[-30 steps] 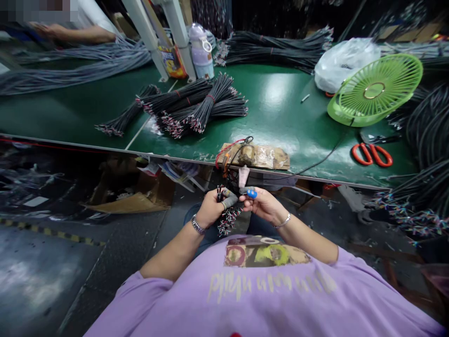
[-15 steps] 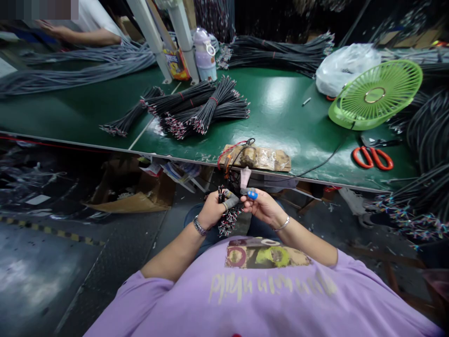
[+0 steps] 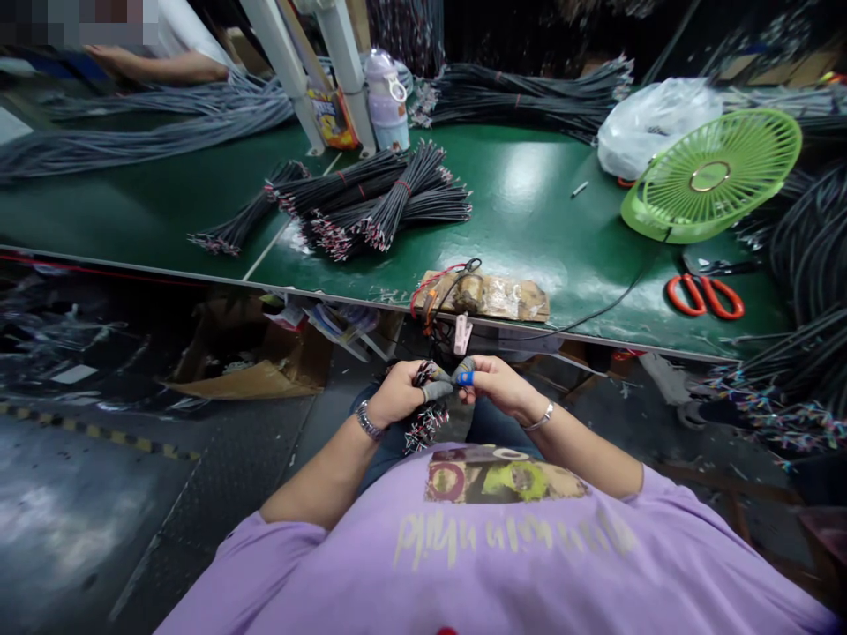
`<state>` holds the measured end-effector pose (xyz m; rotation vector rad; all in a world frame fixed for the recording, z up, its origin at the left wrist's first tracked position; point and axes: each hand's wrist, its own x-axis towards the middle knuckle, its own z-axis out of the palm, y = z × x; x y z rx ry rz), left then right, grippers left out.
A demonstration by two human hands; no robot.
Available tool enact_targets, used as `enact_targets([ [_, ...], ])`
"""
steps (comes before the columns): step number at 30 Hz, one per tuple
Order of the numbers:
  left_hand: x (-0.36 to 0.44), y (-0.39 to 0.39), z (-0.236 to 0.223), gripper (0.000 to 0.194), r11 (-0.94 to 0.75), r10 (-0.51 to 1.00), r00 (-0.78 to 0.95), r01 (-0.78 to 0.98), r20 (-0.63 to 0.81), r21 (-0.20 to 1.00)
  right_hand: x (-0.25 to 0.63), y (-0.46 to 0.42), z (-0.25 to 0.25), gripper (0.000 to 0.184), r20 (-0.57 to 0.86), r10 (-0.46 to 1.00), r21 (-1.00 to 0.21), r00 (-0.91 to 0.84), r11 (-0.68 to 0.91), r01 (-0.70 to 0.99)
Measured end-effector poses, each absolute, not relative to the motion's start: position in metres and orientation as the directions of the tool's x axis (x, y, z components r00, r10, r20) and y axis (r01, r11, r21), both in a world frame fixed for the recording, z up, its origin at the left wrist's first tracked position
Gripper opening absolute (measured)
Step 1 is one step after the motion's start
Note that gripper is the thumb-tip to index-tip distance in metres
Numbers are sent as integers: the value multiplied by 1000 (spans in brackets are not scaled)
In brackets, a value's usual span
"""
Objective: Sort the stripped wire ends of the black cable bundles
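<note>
Pale lettering on the purple shirt (image 3: pixel 490 564) and print on the packet (image 3: pixel 336 123) — neither surely legible.

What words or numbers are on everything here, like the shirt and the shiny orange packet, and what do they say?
None reads clearly.
Purple shirt: big wavy letters, too smeared.
Orange packet: letters, too blurred.
Green fan: any marking in its middle is too small.

Honestly, decent open bench (image 3: pixel 522 190) straight behind my wooden block (image 3: pixel 513 298), just one tiny stick (image 3: pixel 580 189) out there. Behind it and left, a pile of cable bundles (image 3: pixel 397 190) is in the way. Right of it, a black cord (image 3: pixel 612 306), scissors (image 3: pixel 686 300) and the green fan (image 3: pixel 718 168). A pink clip (image 3: pixel 461 335) pokes out in front, just ahead of my right hand (image 3: pixel 493 384).
</note>
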<state>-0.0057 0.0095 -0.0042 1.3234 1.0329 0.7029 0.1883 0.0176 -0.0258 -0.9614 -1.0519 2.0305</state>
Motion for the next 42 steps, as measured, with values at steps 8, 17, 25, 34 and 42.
enact_targets([
  [8, -11, 14, 12, 26, 273, 923, 305, -88, -235, 958, 180, 39, -17, 39, -368, 808, -661, -459, -575, -482],
  [17, -4, 27, 16, 35, 300, 908, 332, -93, -255, 949, 167, 51, -10, 41, -362, 824, -632, -436, -561, -535],
  [25, 1, 31, 11, 39, 349, 878, 387, -117, -281, 930, 159, 55, -14, 39, -362, 850, -593, -382, -526, -609],
  [34, -1, 31, 4, 37, 336, 878, 394, -102, -272, 936, 157, 51, -14, 50, -348, 836, -563, -424, -548, -619],
  [42, -1, 21, 4, 37, 297, 893, 356, -12, -274, 955, 170, 39, -22, 50, -378, 788, -521, -486, -615, -592],
])
